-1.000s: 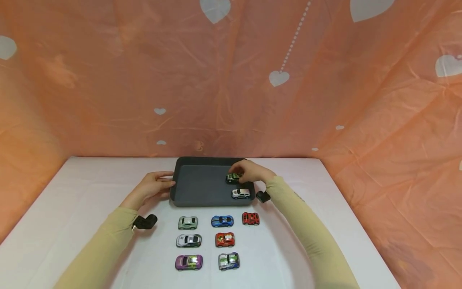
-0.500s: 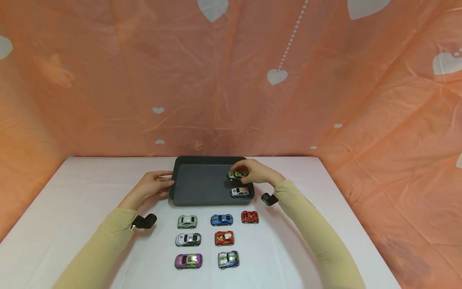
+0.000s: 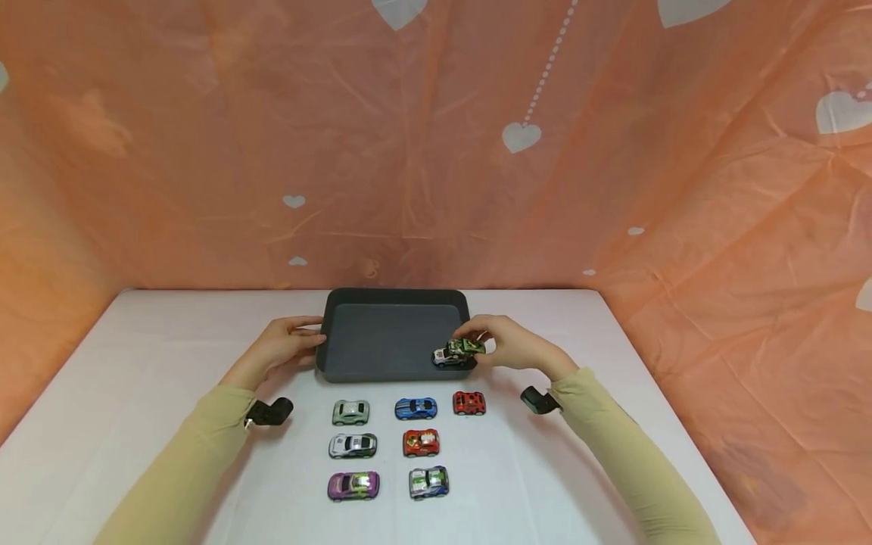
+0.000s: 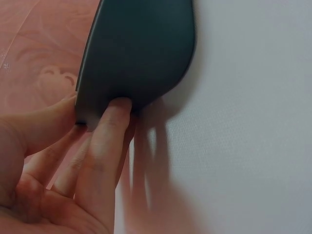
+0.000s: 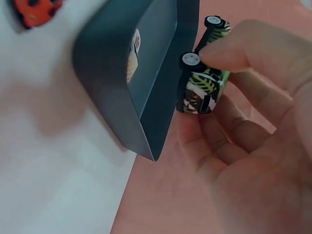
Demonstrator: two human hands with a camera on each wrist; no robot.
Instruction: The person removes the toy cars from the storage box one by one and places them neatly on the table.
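Fingertips (image 5: 229,56) and thumb of the right hand (image 3: 514,348) are pinched on the green toy car (image 3: 466,347), and it hangs just above the near right corner of the dark grey tray (image 3: 391,299). The right wrist view shows it well: thumb on top by the white wheels, fingers curled beneath against the body, car tipped on its side beside the tray's outer wall. Across the way, the left hand (image 3: 279,350) lies with straight fingers (image 4: 109,131) pressed to the tray's left wall, thumb up at the rim, steadying it.

Handling looks easy. The car seems small, rigid and light, most likely a hard shell with a glossy painted skin that could slip a little, and free-turning wheels that would let it roll off once set down. The best hold appears to be across the flanks, between the wheels, much as the hand has it now.

As for looks: a green body with black leaf-like stripes, a white patch with dark markings, white wheel hubs.

A white car (image 3: 446,359) sits in the tray right under it, and seven more stand in rows on the white table (image 3: 136,393) in front.
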